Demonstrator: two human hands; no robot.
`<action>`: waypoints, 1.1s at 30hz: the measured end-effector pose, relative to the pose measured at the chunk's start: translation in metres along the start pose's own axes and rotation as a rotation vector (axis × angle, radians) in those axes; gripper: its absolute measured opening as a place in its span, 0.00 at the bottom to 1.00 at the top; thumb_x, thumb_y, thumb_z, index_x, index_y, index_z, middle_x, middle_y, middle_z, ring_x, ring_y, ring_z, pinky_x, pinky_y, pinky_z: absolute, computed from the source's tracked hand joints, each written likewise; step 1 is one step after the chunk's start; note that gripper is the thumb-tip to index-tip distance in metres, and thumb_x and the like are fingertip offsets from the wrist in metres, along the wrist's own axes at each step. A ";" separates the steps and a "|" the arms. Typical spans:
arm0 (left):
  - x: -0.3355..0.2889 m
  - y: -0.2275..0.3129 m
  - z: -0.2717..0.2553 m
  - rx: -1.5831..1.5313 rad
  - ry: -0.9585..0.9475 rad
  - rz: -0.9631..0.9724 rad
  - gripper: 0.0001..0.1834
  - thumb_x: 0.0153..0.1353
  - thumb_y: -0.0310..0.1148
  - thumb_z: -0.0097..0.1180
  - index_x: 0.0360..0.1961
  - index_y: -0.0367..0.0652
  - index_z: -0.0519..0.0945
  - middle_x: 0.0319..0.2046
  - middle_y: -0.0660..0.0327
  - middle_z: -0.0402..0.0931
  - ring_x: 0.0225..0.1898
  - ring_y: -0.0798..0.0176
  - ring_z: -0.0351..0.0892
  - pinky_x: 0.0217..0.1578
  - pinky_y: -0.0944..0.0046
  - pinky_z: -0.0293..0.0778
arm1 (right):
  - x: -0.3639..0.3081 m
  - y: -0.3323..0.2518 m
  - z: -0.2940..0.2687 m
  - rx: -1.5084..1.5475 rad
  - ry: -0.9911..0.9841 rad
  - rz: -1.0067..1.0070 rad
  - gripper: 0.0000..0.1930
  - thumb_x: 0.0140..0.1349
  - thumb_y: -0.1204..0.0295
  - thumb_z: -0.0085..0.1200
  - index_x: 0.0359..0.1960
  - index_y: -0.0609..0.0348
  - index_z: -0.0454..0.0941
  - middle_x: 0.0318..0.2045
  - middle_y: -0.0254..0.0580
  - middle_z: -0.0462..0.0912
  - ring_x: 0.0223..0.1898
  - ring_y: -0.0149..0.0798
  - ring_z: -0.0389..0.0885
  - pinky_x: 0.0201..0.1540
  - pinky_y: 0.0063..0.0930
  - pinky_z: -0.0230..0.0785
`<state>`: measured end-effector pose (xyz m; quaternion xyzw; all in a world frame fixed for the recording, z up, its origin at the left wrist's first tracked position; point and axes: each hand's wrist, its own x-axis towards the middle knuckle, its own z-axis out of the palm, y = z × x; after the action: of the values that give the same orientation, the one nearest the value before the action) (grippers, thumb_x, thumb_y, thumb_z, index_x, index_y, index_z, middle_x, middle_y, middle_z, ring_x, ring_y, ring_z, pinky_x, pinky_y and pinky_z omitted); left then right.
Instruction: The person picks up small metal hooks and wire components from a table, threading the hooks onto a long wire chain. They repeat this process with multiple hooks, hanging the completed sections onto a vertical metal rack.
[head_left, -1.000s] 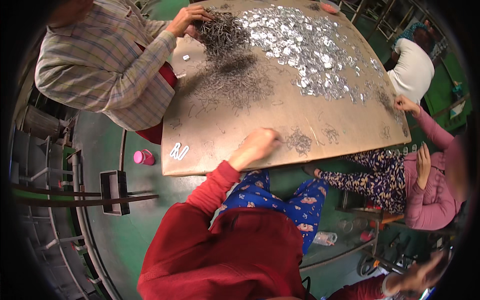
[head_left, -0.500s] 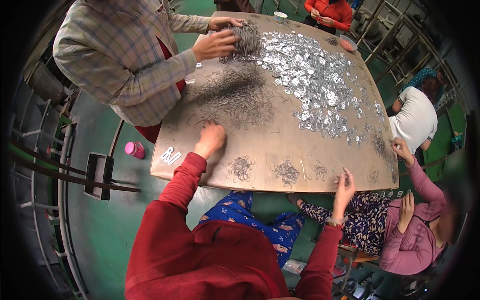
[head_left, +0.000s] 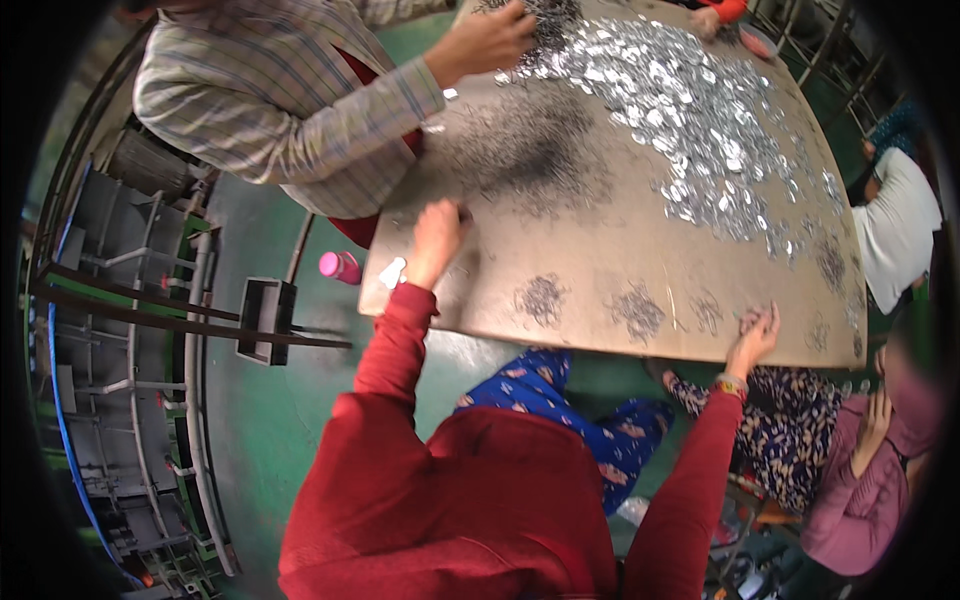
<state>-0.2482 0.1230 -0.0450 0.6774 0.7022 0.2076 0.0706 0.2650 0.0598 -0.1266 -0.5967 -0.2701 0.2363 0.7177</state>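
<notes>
My left hand [head_left: 438, 238] is over the left part of the table [head_left: 610, 265], below a loose heap of thin dark wire pieces [head_left: 530, 150]. Its fingers curl inward; whatever they hold is hidden. A few shiny, pale flat pieces [head_left: 393, 272] lie beside that wrist. Near the table's front edge, toward the right, my right hand [head_left: 755, 335] has its fingers bent together, slightly blurred, and I cannot make out anything in them. Small piles of bent wire pieces [head_left: 637, 310] lie along the front edge between my hands, with one [head_left: 706, 313] close to my right hand.
Shiny metal buckle-like pieces [head_left: 700, 120] cover the far right tabletop. At the left, a person in a plaid shirt [head_left: 270, 110] reaches over a dense wire clump [head_left: 550, 22]. Someone in pink [head_left: 860, 480] sits at my right. A pink bottle [head_left: 340, 266] stands beside the table.
The whole view has shifted, so the table sits higher and further right. The other person's near hand has moved around the wire clump. My right hand's fingers are now more bent.
</notes>
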 end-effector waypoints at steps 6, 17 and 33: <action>-0.041 -0.009 0.007 0.022 0.003 -0.116 0.11 0.48 0.37 0.63 0.24 0.39 0.81 0.23 0.46 0.78 0.29 0.44 0.79 0.31 0.51 0.74 | -0.001 0.009 0.000 0.015 -0.036 -0.007 0.16 0.67 0.74 0.40 0.56 0.62 0.66 0.28 0.36 0.74 0.21 0.21 0.66 0.20 0.12 0.56; -0.045 0.030 0.043 0.012 0.056 0.102 0.07 0.47 0.30 0.60 0.28 0.39 0.82 0.29 0.50 0.78 0.34 0.48 0.77 0.35 0.54 0.73 | 0.008 0.011 0.005 0.041 -0.060 -0.010 0.15 0.66 0.74 0.41 0.54 0.60 0.67 0.28 0.35 0.74 0.22 0.20 0.68 0.21 0.11 0.58; -0.015 -0.004 0.012 -0.224 0.050 -0.085 0.06 0.51 0.31 0.57 0.30 0.42 0.82 0.29 0.50 0.78 0.33 0.45 0.77 0.34 0.51 0.72 | -0.075 -0.133 0.111 -0.475 -0.586 -0.193 0.15 0.61 0.76 0.50 0.50 0.60 0.75 0.33 0.39 0.80 0.33 0.29 0.77 0.37 0.22 0.69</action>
<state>-0.2460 0.1109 -0.0597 0.6296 0.7041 0.2985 0.1368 0.1371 0.0674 0.0124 -0.6252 -0.5658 0.2589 0.4712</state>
